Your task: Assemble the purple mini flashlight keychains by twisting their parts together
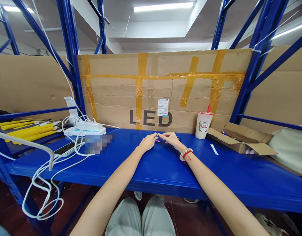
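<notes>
Both hands meet over the middle of the blue shelf (131, 164), fingertips touching or nearly so. My left hand (148, 142) is closed, its fingers drawn together and pointing to the right. From the other side comes my right hand (171, 139), also closed, thumb and fingers angled left towards the left fingertips. Under and between them shows a small, dark, shiny purplish thing (157, 141), mostly covered by the fingers, so its kind cannot be made out. A beaded bracelet with red cord (185, 155) circles the right wrist.
To the right stand a paper cup (204, 125) with red straw, a white strip (214, 149) and an open cardboard box (242, 139). At left lie a power strip (92, 130), tangled white cables (46, 186) and yellow-handled tools (30, 132). A large carton (111, 95) forms the back.
</notes>
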{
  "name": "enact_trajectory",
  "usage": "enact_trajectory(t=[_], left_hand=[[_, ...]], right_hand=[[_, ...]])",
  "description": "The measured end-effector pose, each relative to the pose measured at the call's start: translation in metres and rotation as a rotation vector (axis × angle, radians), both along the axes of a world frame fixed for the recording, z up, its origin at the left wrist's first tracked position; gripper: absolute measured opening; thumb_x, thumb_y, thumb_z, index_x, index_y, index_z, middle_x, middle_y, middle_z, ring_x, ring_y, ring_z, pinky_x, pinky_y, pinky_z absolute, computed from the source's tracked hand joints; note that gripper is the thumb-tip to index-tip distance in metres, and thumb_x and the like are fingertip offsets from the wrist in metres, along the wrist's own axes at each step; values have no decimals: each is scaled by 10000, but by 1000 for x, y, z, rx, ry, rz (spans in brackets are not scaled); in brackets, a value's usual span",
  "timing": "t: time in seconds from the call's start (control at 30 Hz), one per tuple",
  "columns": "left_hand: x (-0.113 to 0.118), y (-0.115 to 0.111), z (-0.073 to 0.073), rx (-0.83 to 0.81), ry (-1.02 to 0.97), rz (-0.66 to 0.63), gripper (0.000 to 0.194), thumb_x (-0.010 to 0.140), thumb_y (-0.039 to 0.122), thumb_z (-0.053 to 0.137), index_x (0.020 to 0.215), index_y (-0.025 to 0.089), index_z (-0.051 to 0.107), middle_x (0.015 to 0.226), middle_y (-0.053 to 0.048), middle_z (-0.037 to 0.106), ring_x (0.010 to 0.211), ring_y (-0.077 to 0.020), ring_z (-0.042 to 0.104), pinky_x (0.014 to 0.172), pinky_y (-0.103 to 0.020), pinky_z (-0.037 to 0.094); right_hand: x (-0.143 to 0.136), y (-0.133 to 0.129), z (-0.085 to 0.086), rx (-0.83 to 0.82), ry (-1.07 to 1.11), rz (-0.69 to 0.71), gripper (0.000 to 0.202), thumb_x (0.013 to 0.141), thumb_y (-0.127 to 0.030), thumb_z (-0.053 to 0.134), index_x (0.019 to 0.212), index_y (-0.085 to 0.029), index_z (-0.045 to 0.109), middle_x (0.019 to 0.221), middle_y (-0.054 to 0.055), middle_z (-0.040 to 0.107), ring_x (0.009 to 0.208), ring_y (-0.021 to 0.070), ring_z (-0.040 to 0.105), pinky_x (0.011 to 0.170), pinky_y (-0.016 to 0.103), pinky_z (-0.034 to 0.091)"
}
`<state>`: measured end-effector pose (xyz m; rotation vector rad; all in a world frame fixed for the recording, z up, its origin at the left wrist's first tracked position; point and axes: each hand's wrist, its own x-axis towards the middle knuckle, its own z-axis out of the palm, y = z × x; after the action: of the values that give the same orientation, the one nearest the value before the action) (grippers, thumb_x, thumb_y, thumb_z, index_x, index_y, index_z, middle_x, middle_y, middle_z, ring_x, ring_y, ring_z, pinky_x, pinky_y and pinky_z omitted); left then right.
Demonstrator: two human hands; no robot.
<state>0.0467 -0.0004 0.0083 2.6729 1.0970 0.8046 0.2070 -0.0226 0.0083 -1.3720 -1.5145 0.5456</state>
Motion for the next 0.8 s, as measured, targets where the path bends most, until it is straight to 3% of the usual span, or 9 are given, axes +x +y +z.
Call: enact_trajectory(t=[0.17, 0.37, 0.7, 0.8], left_hand=[[-4, 1, 0, 49, 4, -61, 228, 913, 270, 314, 1047, 241, 497, 1090, -16, 592, 982, -194, 560, 777, -276, 442], [-4, -1, 0, 105, -42, -66, 236, 901, 245, 347, 1103, 265, 466, 1098, 2, 593, 994, -200, 561, 768, -283, 447], [-2, 3, 5, 26, -12, 46, 250, 920, 297, 291, 1070, 248, 484, 1061, -39, 603, 983, -218, 563, 756, -301, 446], [-3, 3, 6, -26, -11, 16, 249, 915, 301, 302, 1068, 244, 490, 988, -43, 616, 931, -211, 575, 738, -295, 443]], right_hand=[[0, -8, 3, -134, 77, 49, 378, 609, -474, 682, 809, -154, 706, 793, 51, 641, 697, 114, 547, 513, 162, 409], [-1, -8, 4, -167, 144, 43, 409, 631, -498, 662, 860, -162, 702, 845, 64, 635, 740, 121, 542, 519, 166, 404], [-7, -7, 3, 34, 142, 37, 431, 646, -488, 639, 949, -183, 674, 952, 51, 645, 732, 115, 550, 504, 172, 398], [-3, -3, 3, 95, 101, 39, 428, 625, -474, 653, 913, -159, 688, 888, 63, 662, 627, 104, 530, 473, 188, 391]])
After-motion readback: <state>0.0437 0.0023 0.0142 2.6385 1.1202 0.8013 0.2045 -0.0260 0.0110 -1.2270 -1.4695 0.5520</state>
